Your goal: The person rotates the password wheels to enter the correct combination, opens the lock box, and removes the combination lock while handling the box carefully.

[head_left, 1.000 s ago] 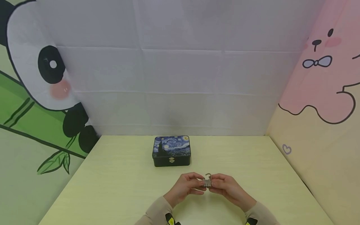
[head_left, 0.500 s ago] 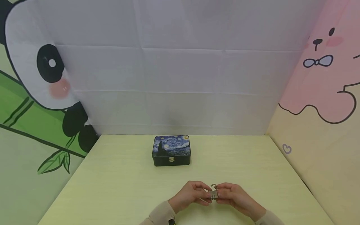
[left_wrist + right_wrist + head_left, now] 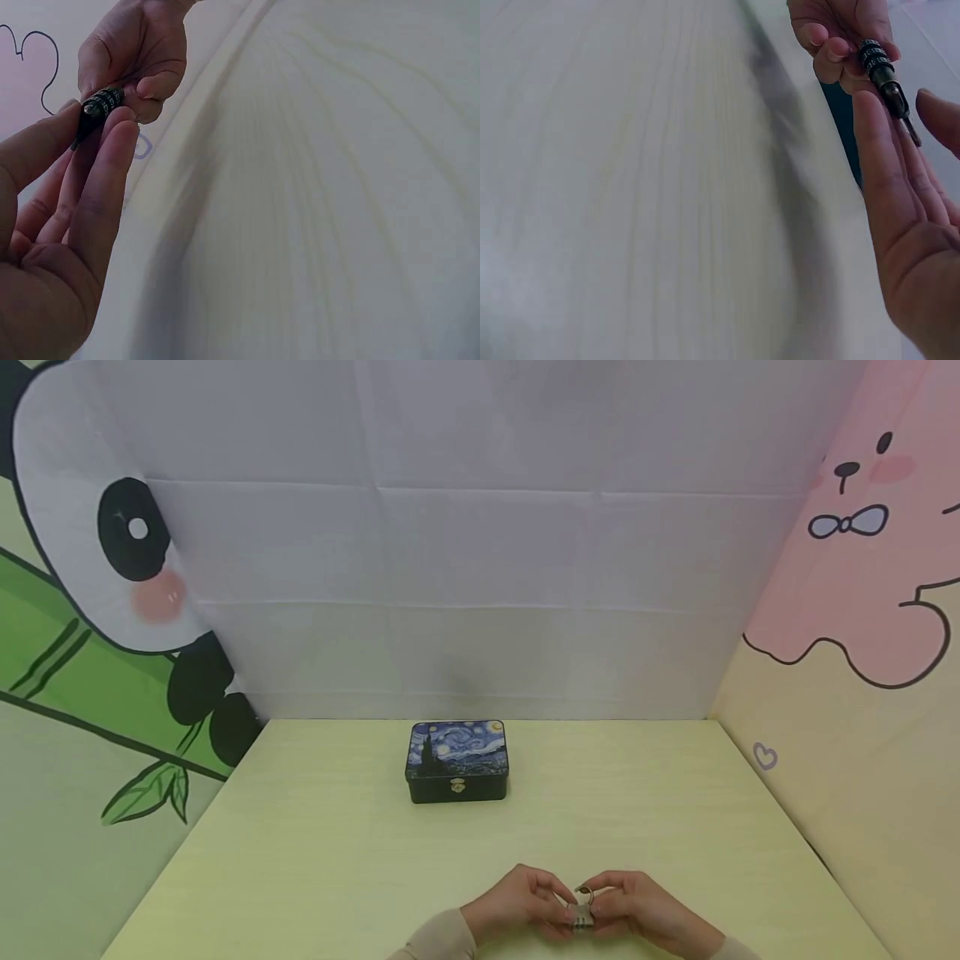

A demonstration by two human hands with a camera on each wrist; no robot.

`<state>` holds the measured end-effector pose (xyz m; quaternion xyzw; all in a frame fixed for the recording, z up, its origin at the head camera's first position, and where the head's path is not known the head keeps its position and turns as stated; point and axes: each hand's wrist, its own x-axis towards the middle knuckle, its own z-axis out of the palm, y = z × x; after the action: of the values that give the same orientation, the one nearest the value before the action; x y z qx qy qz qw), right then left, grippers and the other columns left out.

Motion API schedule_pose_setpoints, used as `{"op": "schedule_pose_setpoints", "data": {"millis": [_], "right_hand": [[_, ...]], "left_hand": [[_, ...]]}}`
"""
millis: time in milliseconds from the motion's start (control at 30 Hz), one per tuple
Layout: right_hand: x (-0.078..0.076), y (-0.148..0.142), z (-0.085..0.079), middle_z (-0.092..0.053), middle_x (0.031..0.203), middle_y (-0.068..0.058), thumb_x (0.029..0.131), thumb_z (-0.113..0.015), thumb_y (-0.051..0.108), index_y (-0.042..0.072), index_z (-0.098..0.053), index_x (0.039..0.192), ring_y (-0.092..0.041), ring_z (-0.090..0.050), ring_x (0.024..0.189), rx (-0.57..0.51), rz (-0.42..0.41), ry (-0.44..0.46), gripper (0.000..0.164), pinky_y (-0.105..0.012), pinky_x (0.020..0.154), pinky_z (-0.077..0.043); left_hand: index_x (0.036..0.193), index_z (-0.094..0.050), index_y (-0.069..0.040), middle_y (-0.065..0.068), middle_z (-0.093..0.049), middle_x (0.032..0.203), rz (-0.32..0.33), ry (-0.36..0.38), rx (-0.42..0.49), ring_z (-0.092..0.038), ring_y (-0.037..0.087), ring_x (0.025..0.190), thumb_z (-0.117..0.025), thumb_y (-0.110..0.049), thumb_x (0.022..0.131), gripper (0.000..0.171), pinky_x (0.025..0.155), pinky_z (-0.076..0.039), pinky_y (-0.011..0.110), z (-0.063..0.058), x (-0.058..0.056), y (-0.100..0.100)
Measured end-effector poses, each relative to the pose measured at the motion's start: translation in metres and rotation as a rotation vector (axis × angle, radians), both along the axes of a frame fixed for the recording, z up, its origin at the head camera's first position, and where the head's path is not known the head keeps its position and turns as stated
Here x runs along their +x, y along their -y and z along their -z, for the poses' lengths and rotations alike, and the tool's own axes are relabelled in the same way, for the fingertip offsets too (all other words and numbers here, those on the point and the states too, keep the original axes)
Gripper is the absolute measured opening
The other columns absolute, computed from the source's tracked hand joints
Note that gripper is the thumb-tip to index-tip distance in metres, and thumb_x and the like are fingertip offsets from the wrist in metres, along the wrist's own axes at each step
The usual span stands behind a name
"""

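A small metal combination padlock (image 3: 582,917) is held between my two hands near the table's front edge, its curved shackle standing up from the body with one end free. My left hand (image 3: 521,902) pinches the left side of the body between thumb and fingers. From the other side, my right hand (image 3: 645,908) holds the lock, with a fingertip up by the shackle. Ringed number dials show on the padlock (image 3: 875,60) in the right wrist view. In the left wrist view the padlock (image 3: 103,105) looks dark, partly covered by fingertips of both hands.
Farther back on the pale wooden table (image 3: 315,843) stands a dark tin box (image 3: 458,760) with a starry-night picture on its lid and a gold clasp in front. A white cloth (image 3: 480,552) hangs behind, and printed side panels flank the table.
Both hands have moved toward the table's front edge and somewhat to the right, carrying the padlock between them. The box stays where it was.
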<state>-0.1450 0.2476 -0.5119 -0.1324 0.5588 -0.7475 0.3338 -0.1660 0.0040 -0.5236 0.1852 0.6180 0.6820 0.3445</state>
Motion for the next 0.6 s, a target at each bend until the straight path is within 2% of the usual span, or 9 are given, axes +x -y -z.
{"op": "schedule_pose_setpoints", "data": {"millis": [133,267,433,600], "right_hand": [[0.005,-0.003,0.003,-0.074,0.097,-0.005,0.096,-0.056,-0.002,0.000,-0.065,0.117,-0.015,-0.069,0.089,0.035,-0.027,0.013,0.023,-0.027,0.076,-0.061],[0.009,-0.005,0.004,-0.073,0.098,-0.005,0.098,-0.054,-0.001,-0.001,-0.062,0.121,-0.012,-0.068,0.088,0.020,-0.100,0.047,0.025,-0.025,0.079,-0.060],[0.013,-0.006,0.006,-0.072,0.095,0.000,0.098,-0.053,-0.001,-0.008,-0.058,0.125,-0.008,-0.066,0.086,0.034,-0.144,0.006,0.028,-0.021,0.078,-0.058],[0.016,-0.006,0.009,-0.071,0.089,0.002,0.096,-0.056,-0.002,-0.013,-0.055,0.125,-0.003,-0.063,0.077,0.061,-0.161,-0.040,0.031,-0.016,0.070,-0.054]], "left_hand": [[0.104,-0.072,0.005,0.021,-0.073,0.089,0.039,0.023,-0.029,-0.069,0.010,0.066,-0.068,0.002,0.092,0.014,0.061,-0.061,0.023,0.005,0.005,-0.002],[0.102,-0.072,0.007,0.022,-0.073,0.089,0.065,0.036,-0.049,-0.069,0.008,0.066,-0.068,0.002,0.091,0.013,0.059,-0.060,0.021,0.006,0.011,-0.004],[0.102,-0.069,0.013,0.019,-0.073,0.089,0.080,0.023,-0.074,-0.066,0.004,0.066,-0.068,0.005,0.089,0.015,0.057,-0.056,0.016,0.005,0.016,-0.005],[0.102,-0.066,0.018,0.010,-0.073,0.082,0.100,0.001,-0.084,-0.063,0.002,0.065,-0.066,0.008,0.088,0.018,0.055,-0.050,0.011,0.006,0.019,-0.006]]}}
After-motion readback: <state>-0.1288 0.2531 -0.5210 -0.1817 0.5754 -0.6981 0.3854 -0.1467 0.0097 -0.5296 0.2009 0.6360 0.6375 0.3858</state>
